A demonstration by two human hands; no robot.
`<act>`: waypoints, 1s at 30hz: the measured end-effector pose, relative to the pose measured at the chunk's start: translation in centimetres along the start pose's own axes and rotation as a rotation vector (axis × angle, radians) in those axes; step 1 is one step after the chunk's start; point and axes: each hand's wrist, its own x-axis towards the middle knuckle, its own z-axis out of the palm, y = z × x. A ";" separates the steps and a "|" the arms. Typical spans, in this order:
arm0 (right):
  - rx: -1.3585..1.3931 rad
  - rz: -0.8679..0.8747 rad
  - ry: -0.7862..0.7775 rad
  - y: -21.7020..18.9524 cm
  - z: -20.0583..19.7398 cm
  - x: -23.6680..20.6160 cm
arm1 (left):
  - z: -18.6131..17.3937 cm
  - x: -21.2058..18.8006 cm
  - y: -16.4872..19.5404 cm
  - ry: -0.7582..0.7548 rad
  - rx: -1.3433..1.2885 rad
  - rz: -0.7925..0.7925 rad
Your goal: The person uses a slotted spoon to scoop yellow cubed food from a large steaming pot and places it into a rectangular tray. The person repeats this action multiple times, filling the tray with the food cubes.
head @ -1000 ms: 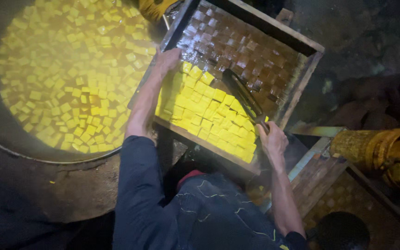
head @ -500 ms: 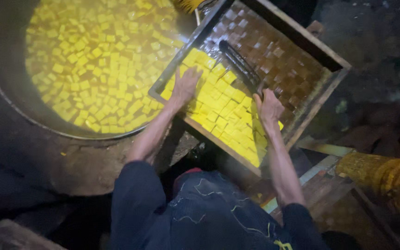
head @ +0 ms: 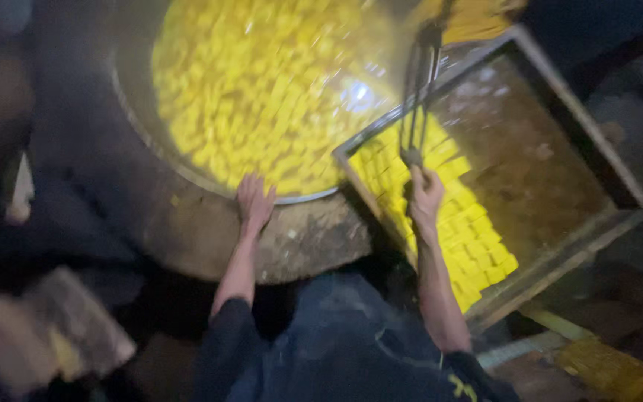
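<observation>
The yellow cubes (head: 461,237) lie in rows along the near-left side of the wooden tray (head: 603,168), right of centre in the frame, while the rest of the tray's brown floor is bare and wet-looking. Your right hand (head: 425,195) sits over those cubes with its fingers closed around the lower end of a dark metal tool (head: 418,97) that runs upward toward the top edge; motion blur smears the tool, so you cannot tell its shape or what its far end touches. Your left hand (head: 254,202) rests flat, fingers spread, on the rough stone rim (head: 303,242) just below the big round pan (head: 137,112), holding nothing. The pan, in the upper middle, is full of more yellow pieces (head: 262,89), blurred into a mass; a bright glare spot hides some near its right side, and its top is cut off by the frame. The tray's near-left corner overlaps the pan's edge. At lower left, pale blocks (head: 53,335) are too dim to identify, and a yellow object (head: 619,372) at lower right is cut off.
</observation>
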 end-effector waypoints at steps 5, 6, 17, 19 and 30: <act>0.201 0.476 -0.326 0.8 17.6 -3.6 | 0.3 -0.4 -2.0 -0.163 -0.044 -0.186; 0.133 0.430 -0.385 0.8 20.3 -3.4 | 0.0 0.0 -2.1 -0.125 -0.050 -0.160; -0.596 0.432 -0.399 6.3 29.7 0.2 | 1.6 2.1 -6.4 -0.184 -0.140 -0.193; -0.725 0.424 -0.415 6.6 30.3 0.4 | 2.0 2.0 -6.8 -0.229 -0.158 -0.216; -0.901 0.131 -0.367 8.2 42.4 8.8 | 1.8 2.8 -7.9 -0.244 -0.262 -0.209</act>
